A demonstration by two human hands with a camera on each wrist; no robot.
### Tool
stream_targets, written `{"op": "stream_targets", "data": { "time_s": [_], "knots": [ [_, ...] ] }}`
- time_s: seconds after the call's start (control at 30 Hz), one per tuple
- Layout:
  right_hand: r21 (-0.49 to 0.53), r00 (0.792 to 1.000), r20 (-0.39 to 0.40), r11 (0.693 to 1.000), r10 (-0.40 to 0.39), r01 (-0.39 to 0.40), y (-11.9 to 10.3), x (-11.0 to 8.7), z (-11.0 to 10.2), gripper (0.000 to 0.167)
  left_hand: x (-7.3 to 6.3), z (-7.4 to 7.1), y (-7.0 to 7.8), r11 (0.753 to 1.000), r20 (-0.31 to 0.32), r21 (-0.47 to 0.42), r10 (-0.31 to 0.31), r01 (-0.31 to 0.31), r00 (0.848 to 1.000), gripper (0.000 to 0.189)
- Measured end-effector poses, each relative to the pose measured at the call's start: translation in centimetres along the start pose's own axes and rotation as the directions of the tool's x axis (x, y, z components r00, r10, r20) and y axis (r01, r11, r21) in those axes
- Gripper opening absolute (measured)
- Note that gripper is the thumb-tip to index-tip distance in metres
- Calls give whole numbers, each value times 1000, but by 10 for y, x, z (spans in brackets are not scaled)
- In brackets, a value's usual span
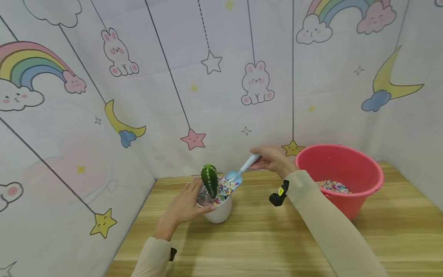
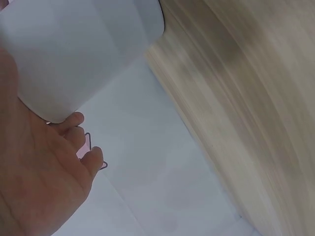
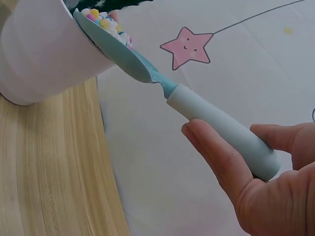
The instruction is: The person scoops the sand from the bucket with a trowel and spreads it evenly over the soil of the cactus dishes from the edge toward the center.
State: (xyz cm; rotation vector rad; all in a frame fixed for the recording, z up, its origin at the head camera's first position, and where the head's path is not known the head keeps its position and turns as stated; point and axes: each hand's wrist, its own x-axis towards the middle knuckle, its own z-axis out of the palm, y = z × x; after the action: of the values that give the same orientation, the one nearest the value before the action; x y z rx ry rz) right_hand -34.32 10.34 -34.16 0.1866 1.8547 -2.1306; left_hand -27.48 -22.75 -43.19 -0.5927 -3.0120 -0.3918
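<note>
A green cactus (image 1: 209, 180) stands in a white flower pot (image 1: 221, 213), with small multicoloured beads (image 1: 226, 186) around it. My left hand (image 1: 185, 204) holds the pot's left side, thumb along the front rim and fingers round the far side. The left wrist view shows that hand (image 2: 44, 172) against the pot's smooth wall (image 2: 83, 49). My right hand (image 1: 273, 159) grips the pale handle of a small blue shovel (image 1: 249, 163). In the right wrist view the shovel's tilted blade (image 3: 118, 54) rests at the pot's rim, with beads beside and above it.
A red bucket (image 1: 346, 202) stands to the right, by my right forearm, with more beads (image 1: 333, 186) at its bottom. The pot and bucket stand on a wood-grain table (image 1: 249, 238). A cartoon-printed cloth (image 1: 166, 96) hangs close behind and at the left.
</note>
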Motion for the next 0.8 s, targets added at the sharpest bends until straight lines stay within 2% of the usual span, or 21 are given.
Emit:
{"op": "stream_targets", "data": {
  "time_s": [0.3,0.67,0.8],
  "knots": [
    [-89,999,-6,995,-53,53,-10,-7,9,49,-4,1,7,999,-24,-1,-35,35,999,119],
    [-101,998,-7,993,-60,59,-12,-10,9,47,-8,3,15,997,-33,-14,-78,77,996,118],
    [-93,998,-3,993,-69,69,-14,-11,7,48,-10,4,18,996,-54,-23,-82,81,995,117]
  ]
}}
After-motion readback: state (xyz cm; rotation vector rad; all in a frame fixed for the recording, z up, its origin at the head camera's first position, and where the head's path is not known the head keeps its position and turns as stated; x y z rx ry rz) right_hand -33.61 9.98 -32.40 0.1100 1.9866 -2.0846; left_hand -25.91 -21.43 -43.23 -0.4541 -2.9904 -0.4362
